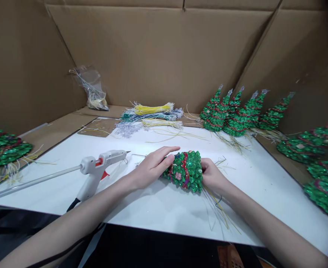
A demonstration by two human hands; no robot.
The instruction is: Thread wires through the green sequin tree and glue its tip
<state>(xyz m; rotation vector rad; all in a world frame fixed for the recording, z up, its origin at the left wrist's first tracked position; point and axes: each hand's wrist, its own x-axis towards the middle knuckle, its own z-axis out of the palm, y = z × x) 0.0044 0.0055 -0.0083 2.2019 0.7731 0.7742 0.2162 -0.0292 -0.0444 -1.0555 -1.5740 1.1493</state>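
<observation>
A green glittery tree (190,169) with red garland lies on its side on the white board, its wide base to the right. My left hand (154,165) rests over its narrow end, fingers stretched out and the thumb on the tree. At the base, my right hand (211,173) has its fingers curled in against the opening; the fingertips are hidden inside or behind the rim. Yellow and white wires (218,208) trail from the base below my right hand. To the left of my left hand stands a white glue gun (92,173) with a red trigger.
Several upright trees (238,113) stand at the back right, with more trees (324,186) at the right edge and one tree (4,149) at far left. Wire bundles (154,108) lie at the back centre. A plastic bag (92,89) leans on the cardboard wall (152,56).
</observation>
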